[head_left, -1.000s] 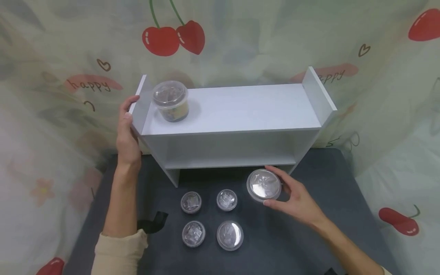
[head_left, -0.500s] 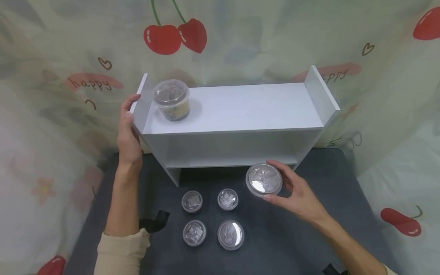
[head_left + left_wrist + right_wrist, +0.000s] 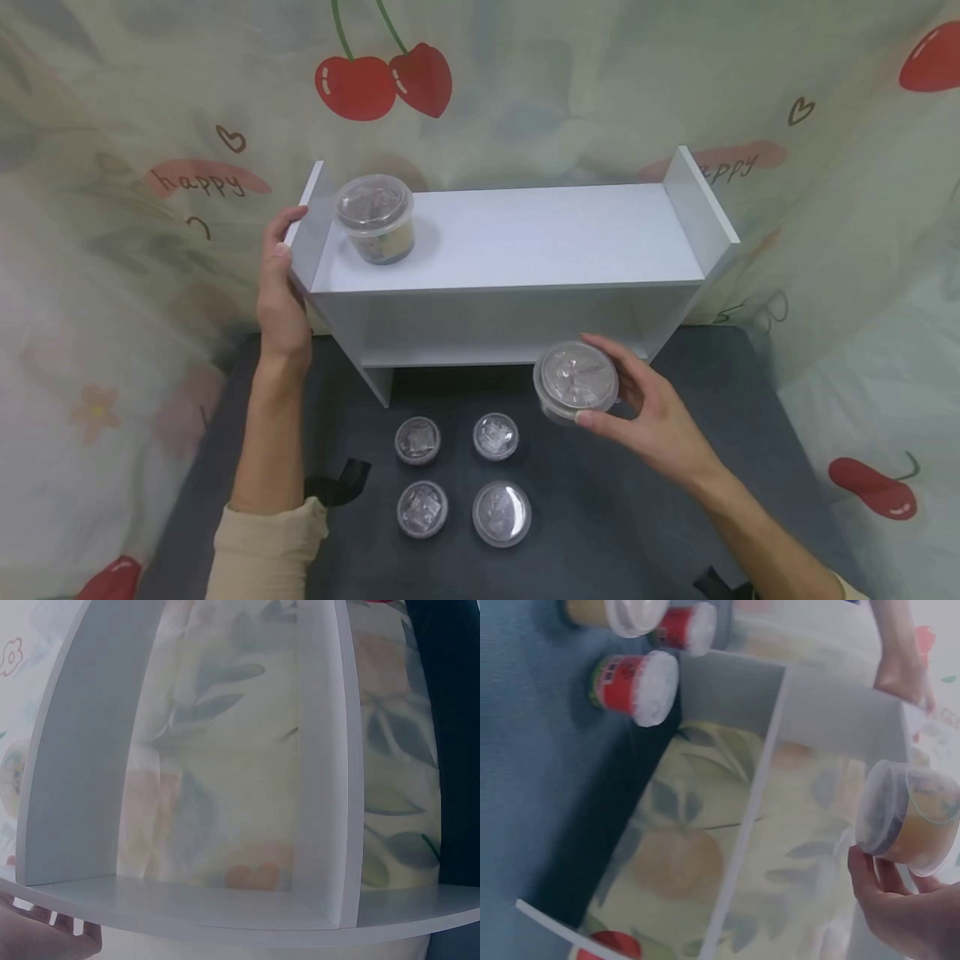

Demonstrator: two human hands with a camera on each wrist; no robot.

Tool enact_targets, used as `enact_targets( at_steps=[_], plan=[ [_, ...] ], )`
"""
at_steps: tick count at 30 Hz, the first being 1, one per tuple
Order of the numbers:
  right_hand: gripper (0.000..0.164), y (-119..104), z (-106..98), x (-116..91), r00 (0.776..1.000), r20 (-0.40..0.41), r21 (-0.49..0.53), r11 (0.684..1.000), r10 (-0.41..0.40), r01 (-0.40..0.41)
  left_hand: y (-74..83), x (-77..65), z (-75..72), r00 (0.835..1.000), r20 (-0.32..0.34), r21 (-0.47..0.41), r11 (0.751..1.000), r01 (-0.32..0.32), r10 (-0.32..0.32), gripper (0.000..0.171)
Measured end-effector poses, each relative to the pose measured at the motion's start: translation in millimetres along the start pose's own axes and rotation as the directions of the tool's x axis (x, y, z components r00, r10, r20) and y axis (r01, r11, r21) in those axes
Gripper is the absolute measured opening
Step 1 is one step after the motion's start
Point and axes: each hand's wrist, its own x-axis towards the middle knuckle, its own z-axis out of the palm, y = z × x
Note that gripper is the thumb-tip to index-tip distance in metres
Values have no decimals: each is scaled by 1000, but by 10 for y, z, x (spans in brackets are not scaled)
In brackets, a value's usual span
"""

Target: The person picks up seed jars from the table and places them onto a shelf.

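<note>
Tub (image 3: 574,379), round, see-through and lidded, is in front of the shelf (image 3: 525,237), near its right end, in the head view. The right hand (image 3: 648,417) is clamped on it from the right: thumb on the side away from the shelf, fingers on the side nearer it. The tub overlaps the lower board's front edge; whether they touch cannot be told. The left hand (image 3: 283,300) grips the shelf's left panel. A second tub (image 3: 375,221) stands on top of the shelf, at its left end. Four cups (image 3: 417,441), seen mainly as lids, stand on the dark table (image 3: 637,517) in front of the shelf.

Left wrist view: the white shelf fills most of the picture, and leafy cloth (image 3: 225,750) shows through its open back, which the head view leaves unclear.

Right wrist view: yellow contents show through the held tub's wall, with fingers against it. Two cups by the shelf have red sides, where the head view gives lids.
</note>
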Motion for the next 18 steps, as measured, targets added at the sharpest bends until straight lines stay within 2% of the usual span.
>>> enact_targets(
  at_steps=[7, 18],
  plan=[
    [78, -163, -10, 94, 1000, -1, 12, 1000, 0, 0, -10, 8, 14, 1000, -10, -19, 1000, -4, 4, 46],
    [80, -344, -8, 201, 999, 0, 5, 999, -43, 43, -15, 0, 14, 1000, -20, -20, 1000, -16, 16, 45]
  ],
)
